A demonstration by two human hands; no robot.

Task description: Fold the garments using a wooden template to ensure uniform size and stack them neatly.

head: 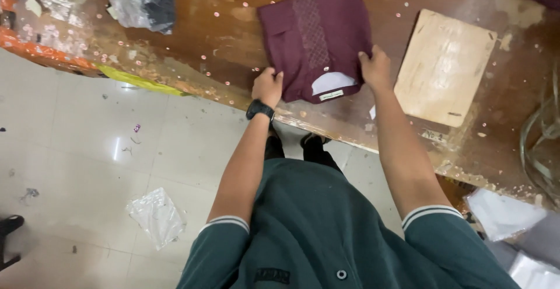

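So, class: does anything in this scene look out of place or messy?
Yes. A crumpled clear plastic bag lies on the floor, and small pink bits are strewn over the worn wooden table around the folded maroon shirt.

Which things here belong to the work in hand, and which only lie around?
In use:
folded maroon shirt
left hand, on its near-left corner
right hand, on its near-right edge

Lying about:
flat pale wooden board
clear plastic bag bundle
crumpled clear plastic bag on the floor
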